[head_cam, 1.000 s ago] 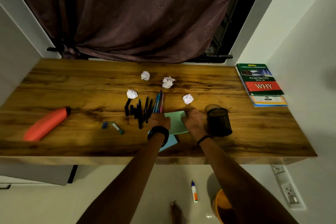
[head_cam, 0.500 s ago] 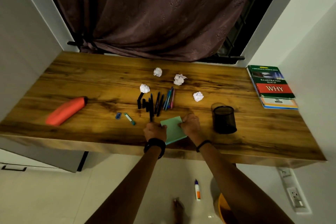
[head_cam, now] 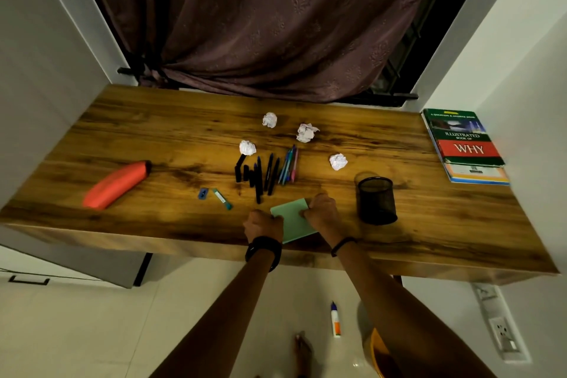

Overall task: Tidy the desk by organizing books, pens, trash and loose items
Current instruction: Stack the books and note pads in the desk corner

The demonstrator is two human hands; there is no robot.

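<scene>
2 bare hands rest on a green pad of paper (head_cam: 294, 219) near the front edge of a wooden desk (head_cam: 153, 138): the left hand (head_cam: 264, 224) grips its left edge, fingers curled on it, and the right hand (head_cam: 320, 209) pinches its right edge. Behind lie black pens (head_cam: 260, 175) and coloured pens (head_cam: 288, 164), with 4 crumpled paper balls (head_cam: 306, 132) around them. To the right stands a black mesh pen cup (head_cam: 376, 201); 2 stacked books (head_cam: 464, 144) sit far right, an orange case (head_cam: 116, 184) far left
</scene>
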